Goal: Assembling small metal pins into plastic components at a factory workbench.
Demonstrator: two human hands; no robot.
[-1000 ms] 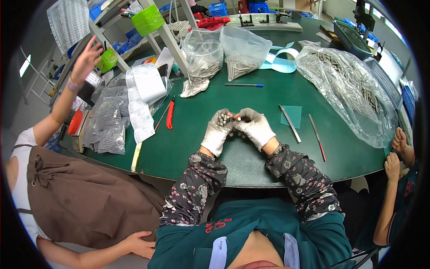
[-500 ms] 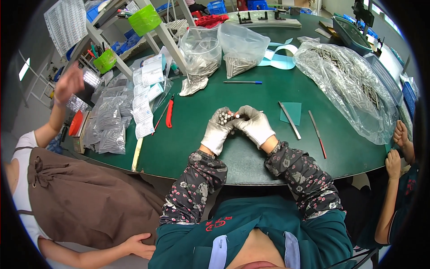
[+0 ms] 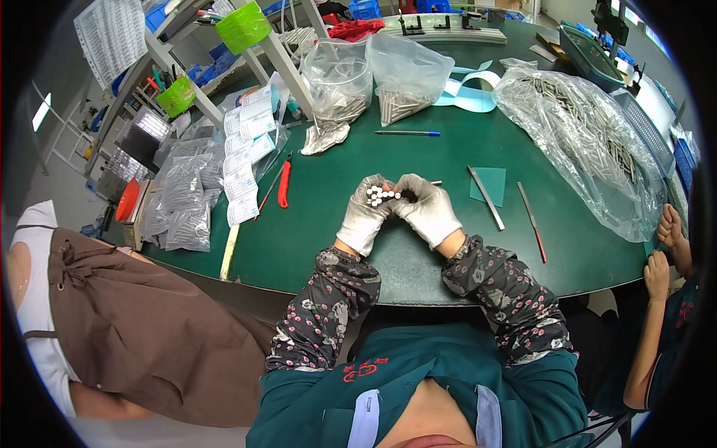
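Note:
Close together over the near middle of the table, both hands wear pale gloves with some fingertips bare. My left hand (image 3: pixel 361 222) is closed around a bundle of short metal rods (image 3: pixel 377 196), their bright round ends facing up toward me. My right hand (image 3: pixel 428 214) meets it from the right, with thumb and fingers pinched at the bundle's edge. Past its fingers pokes the tip of one metal rod (image 3: pixel 436 182), so that hand has hold of a rod too; the rest of it is hidden. A blue-capped pen (image 3: pixel 407 133) lies beyond the hands.
Right of my hands are a flat metal strip (image 3: pixel 486 198) on a green square and a red-ended file (image 3: pixel 532 222). Red-handled pliers (image 3: pixel 284 183) lie left. Bags of rods (image 3: pixel 575 142) cover the far right. Co-workers stand left and sit right; a rack (image 3: pixel 287 75) rises at left.
The rods in my left hand have tilted so that their ends face me more squarely. The co-worker on the left has lowered a raised arm and leaned away.

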